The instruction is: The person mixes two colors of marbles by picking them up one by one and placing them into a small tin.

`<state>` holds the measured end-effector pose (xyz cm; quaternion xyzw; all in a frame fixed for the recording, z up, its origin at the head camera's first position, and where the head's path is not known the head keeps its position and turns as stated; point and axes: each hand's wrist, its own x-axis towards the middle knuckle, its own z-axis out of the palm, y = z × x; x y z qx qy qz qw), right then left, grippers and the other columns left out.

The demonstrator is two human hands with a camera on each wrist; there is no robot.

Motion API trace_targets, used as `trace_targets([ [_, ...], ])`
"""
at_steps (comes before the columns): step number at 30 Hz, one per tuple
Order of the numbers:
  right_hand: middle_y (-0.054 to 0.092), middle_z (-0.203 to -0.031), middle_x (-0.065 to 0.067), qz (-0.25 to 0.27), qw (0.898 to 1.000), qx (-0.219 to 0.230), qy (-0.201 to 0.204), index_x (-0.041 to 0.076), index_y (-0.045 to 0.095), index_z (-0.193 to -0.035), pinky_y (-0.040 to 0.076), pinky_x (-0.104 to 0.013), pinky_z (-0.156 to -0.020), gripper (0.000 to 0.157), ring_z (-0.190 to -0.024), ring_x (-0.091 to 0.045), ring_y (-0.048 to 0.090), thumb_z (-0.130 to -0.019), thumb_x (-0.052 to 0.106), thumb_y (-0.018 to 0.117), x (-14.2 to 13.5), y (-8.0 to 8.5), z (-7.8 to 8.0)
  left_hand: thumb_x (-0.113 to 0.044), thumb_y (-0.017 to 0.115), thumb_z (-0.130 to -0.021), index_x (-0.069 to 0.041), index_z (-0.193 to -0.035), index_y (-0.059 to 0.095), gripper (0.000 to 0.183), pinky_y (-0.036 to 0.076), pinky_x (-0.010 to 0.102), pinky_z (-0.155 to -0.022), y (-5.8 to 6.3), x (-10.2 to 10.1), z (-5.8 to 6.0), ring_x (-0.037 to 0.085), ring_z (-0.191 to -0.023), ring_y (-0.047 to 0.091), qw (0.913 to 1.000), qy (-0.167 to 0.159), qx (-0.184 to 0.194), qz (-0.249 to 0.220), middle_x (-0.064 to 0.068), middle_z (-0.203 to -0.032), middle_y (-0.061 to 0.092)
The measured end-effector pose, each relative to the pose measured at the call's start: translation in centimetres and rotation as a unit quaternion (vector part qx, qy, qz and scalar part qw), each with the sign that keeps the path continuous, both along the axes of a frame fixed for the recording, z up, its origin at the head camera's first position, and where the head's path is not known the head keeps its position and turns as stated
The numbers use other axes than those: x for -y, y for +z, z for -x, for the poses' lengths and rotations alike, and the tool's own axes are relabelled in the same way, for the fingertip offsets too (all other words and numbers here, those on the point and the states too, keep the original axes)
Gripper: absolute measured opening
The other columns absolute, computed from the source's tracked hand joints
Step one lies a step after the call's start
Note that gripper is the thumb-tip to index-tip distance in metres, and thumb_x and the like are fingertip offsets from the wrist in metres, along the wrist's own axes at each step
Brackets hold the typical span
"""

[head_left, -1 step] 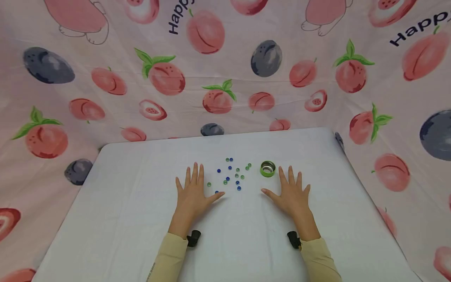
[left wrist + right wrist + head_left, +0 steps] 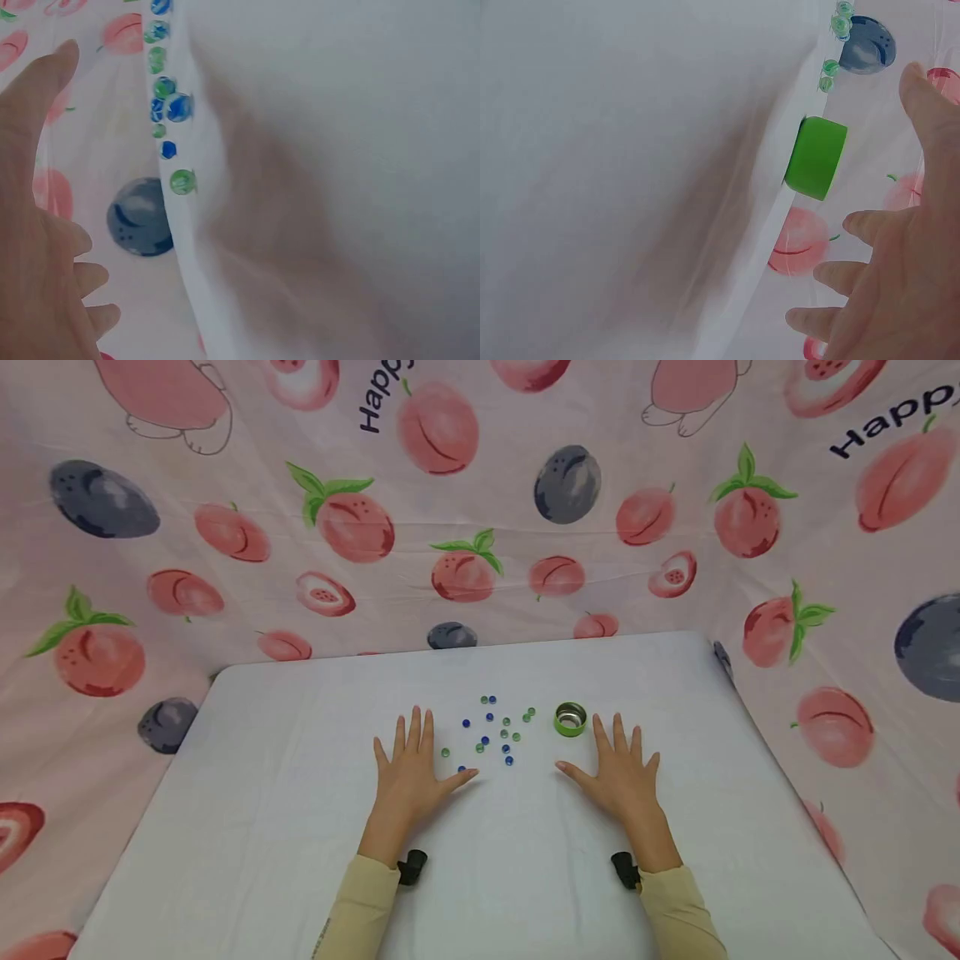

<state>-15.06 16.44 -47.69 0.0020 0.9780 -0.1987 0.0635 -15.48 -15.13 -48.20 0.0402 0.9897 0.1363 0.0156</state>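
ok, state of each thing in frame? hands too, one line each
left hand: fingers spread, holding nothing
right hand: fingers spread, holding nothing
green container: upright, uncovered, no marbles visible inside
green marbles: loose, scattered on the table
blue marbles: loose, scattered among the green ones
white table: bearing the marbles and container
fruit-print fabric: hung up, lightly creased

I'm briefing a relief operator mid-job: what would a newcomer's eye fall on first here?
Probably the bold fruit-print cloth, rising behind and beside the white table. Next, the blue and green marbles, scattered between the left hand and the open-topped green container. That container stands near the index finger of the right hand; both hands have fingers spread.
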Motion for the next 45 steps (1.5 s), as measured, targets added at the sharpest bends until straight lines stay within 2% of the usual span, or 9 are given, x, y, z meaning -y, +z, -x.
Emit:
trace_targets([
  [7,0.007,-0.174,-0.026,0.013,1.0,0.004,0.011,0.011,0.016,-0.17,0.008,-0.085,-0.116,0.105,-0.158,-0.056,0.005,-0.095,0.068,0.063,0.0,-0.2,0.3,-0.082,0.065,-0.083,-0.006,-0.17,0.01,0.128,0.006,0.078,-0.122,-0.8,0.1,0.1,0.042,-0.163,0.005,0.9999,-0.007,0.013,0.009,0.016,-0.177,0.005],
  [15,0.01,-0.175,-0.025,0.017,1.0,-0.01,0.016,0.011,0.017,-0.17,0.009,-0.083,-0.117,0.106,-0.159,-0.054,0.007,-0.094,0.067,0.065,0.0,-0.8,0.9,-0.075,0.069,-0.086,-0.008,-0.169,0.018,0.119,0.005,0.077,-0.122,-1.1,-0.2,0.1,0.043,-0.163,0.008,0.9995,-0.028,0.007,-0.014,0.017,-0.177,0.008],
  [18,0.011,-0.174,-0.025,0.018,1.0,-0.013,0.019,0.01,0.018,-0.17,0.01,-0.082,-0.118,0.105,-0.159,-0.053,0.008,-0.094,0.066,0.066,-0.1,-1.0,1.1,-0.072,0.07,-0.088,-0.01,-0.169,0.023,0.112,0.007,0.077,-0.122,-1.2,-0.5,0.1,0.044,-0.162,0.008,0.9993,-0.031,0.003,-0.019,0.018,-0.177,0.011],
  [22,0.015,-0.174,-0.026,0.023,0.999,-0.022,0.026,0.008,0.019,-0.169,0.012,-0.08,-0.12,0.104,-0.159,-0.052,0.012,-0.095,0.063,0.067,-0.3,-1.3,1.5,-0.062,0.074,-0.091,-0.01,-0.164,0.038,0.097,0.016,0.076,-0.122,-1.3,-0.8,0.0,0.048,-0.159,0.018,0.9988,-0.036,-0.014,-0.032,0.021,-0.174,0.021],
  [27,0.021,-0.172,-0.028,0.029,0.998,-0.039,0.034,0.005,0.023,-0.168,0.018,-0.078,-0.12,0.101,-0.158,-0.052,0.018,-0.096,0.06,0.068,-0.6,-1.5,1.9,-0.051,0.079,-0.091,-0.006,-0.151,0.057,0.078,0.033,0.07,-0.117,-1.5,-1.1,-0.1,0.048,-0.147,0.039,0.9968,-0.046,-0.056,-0.034,0.025,-0.162,0.041],
  [31,0.023,-0.171,-0.028,0.041,0.998,-0.039,0.039,0.003,0.024,-0.167,0.022,-0.075,-0.121,0.1,-0.157,-0.052,0.021,-0.097,0.058,0.069,-0.8,-1.5,2.2,-0.043,0.084,-0.09,-0.003,-0.14,0.066,0.067,0.042,0.065,-0.11,-1.6,-1.3,-0.3,0.045,-0.136,0.049,0.9947,-0.048,-0.081,-0.04,0.024,-0.149,0.053],
  [36,0.025,-0.17,-0.029,0.069,0.996,-0.033,0.041,0.0,0.024,-0.166,0.027,-0.067,-0.123,0.1,-0.156,-0.05,0.025,-0.097,0.054,0.071,-1.1,-1.5,2.6,-0.036,0.087,-0.088,-0.001,-0.13,0.072,0.057,0.047,0.057,-0.101,-1.6,-1.5,-0.3,0.039,-0.121,0.054,0.9933,-0.045,-0.091,-0.055,0.019,-0.133,0.059],
  [40,0.029,-0.168,-0.029,0.102,0.993,-0.038,0.043,-0.004,0.025,-0.164,0.027,-0.059,-0.126,0.098,-0.156,-0.046,0.029,-0.097,0.046,0.075,-1.4,-1.7,2.9,-0.031,0.09,-0.086,0.0,-0.121,0.076,0.049,0.049,0.05,-0.09,-1.5,-1.6,-0.4,0.032,-0.104,0.054,0.9926,-0.046,-0.095,-0.06,0.016,-0.118,0.06],
  [45,0.036,-0.165,-0.029,0.145,0.987,-0.05,0.041,-0.007,0.03,-0.162,0.029,-0.057,-0.126,0.094,-0.154,-0.046,0.034,-0.095,0.037,0.08,-1.8,-1.9,3.6,-0.026,0.092,-0.084,0.001,-0.111,0.079,0.04,0.049,0.045,-0.082,-1.6,-1.7,-0.4,0.028,-0.092,0.054,0.9923,-0.051,-0.095,-0.059,0.013,-0.107,0.063],
])
